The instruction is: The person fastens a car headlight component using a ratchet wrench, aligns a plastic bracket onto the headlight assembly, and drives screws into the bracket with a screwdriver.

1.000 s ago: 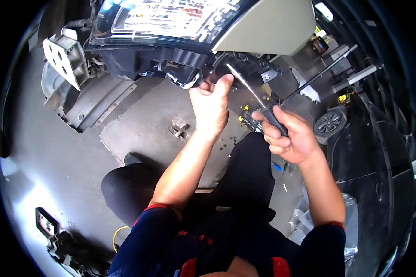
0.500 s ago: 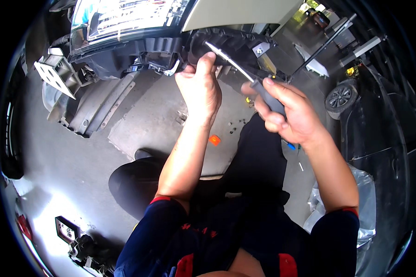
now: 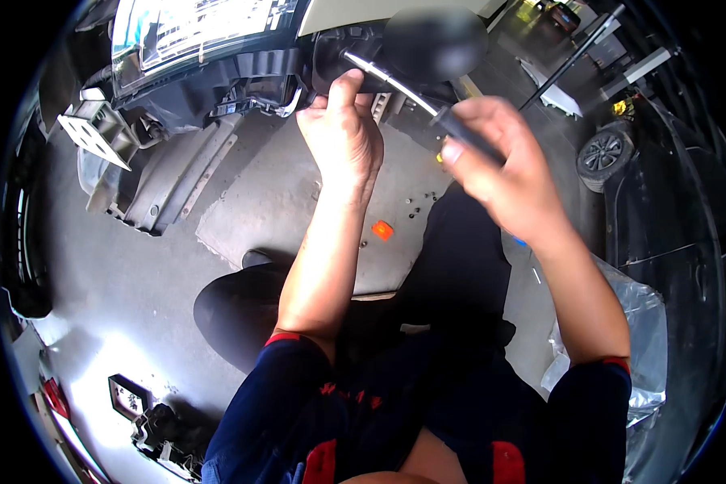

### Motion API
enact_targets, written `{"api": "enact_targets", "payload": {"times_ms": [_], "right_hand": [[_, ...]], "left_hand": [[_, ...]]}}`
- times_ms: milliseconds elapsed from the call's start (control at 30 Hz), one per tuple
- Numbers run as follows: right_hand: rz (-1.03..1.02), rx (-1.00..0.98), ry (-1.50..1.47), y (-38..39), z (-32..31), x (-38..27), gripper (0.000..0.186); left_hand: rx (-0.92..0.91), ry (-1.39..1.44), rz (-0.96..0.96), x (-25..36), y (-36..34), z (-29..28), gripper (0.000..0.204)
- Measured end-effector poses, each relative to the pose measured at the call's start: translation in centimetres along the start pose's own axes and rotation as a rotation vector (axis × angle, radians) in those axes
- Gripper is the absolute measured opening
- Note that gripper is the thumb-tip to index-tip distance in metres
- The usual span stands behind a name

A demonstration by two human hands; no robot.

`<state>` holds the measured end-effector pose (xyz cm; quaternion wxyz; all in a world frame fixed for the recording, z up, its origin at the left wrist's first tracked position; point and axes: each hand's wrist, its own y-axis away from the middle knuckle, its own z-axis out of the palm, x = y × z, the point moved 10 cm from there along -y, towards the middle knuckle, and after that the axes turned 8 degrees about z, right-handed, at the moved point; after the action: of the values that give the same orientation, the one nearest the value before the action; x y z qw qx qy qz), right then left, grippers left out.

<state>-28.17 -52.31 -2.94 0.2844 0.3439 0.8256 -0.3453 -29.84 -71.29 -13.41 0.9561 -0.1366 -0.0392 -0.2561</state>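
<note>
My right hand (image 3: 504, 165) is wrapped round the dark grey handle of a screwdriver (image 3: 403, 90). Its metal shaft slants up and left, the tip against a black plastic liner (image 3: 324, 60) under the car's front body. My left hand (image 3: 343, 133) is closed at the liner's lower edge, its thumb beside the shaft near the tip. The left fingertips are partly hidden behind the hand. Left of the liner sits a large headlight (image 3: 206, 28), and a pale body panel (image 3: 355, 14) lies above. A dark blurred patch covers the area right of the tip.
An orange piece (image 3: 382, 231) and several small dark fasteners lie on the floor between my legs. A metal panel (image 3: 169, 177) and a white bracket (image 3: 97, 133) are at the left. A dark car door (image 3: 661, 218) stands at the right, with clear plastic sheeting (image 3: 633, 323) beside it.
My right hand has turned round the screwdriver handle, its thumb now lower on the near side. The left hand stays at the liner's edge. The whole view has shifted slightly.
</note>
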Motion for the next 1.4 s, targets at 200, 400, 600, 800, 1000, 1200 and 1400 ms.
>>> {"api": "enact_targets", "payload": {"times_ms": [200, 400, 600, 800, 1000, 1200, 1400], "right_hand": [[-0.223, 0.107, 0.269, 0.9, -1.2, -0.2, 0.029], [0.611, -0.296, -0.755, 1.2, 2.4, 4.6, 0.034], [-0.01, 0.051, 0.014, 0.4, -0.4, -0.2, 0.028], [0.565, -0.164, -0.78, 1.8, 2.1, 4.2, 0.027], [-0.092, 0.143, -0.035, 2.4, -1.1, 0.6, 0.026], [0.464, -0.085, -0.675, 2.1, 0.8, 3.9, 0.032], [-0.237, 0.115, 0.177, 2.2, -0.6, -0.4, 0.031]], "left_hand": [[-0.011, -0.041, -0.039, -0.4, 0.1, -0.1, 0.01], [0.036, 0.001, -0.008, -0.2, 0.0, -0.5, 0.007], [0.039, -0.048, -0.019, -0.5, 0.0, -1.1, 0.011], [0.04, -0.022, -0.053, -0.5, 0.1, -0.5, 0.012], [0.012, 0.081, -0.038, -1.0, -0.1, -0.3, 0.012], [-0.057, 0.199, -0.171, -1.6, -1.2, -0.7, 0.007], [-0.098, 0.231, -0.155, -1.6, -1.9, -0.7, 0.009]]}}
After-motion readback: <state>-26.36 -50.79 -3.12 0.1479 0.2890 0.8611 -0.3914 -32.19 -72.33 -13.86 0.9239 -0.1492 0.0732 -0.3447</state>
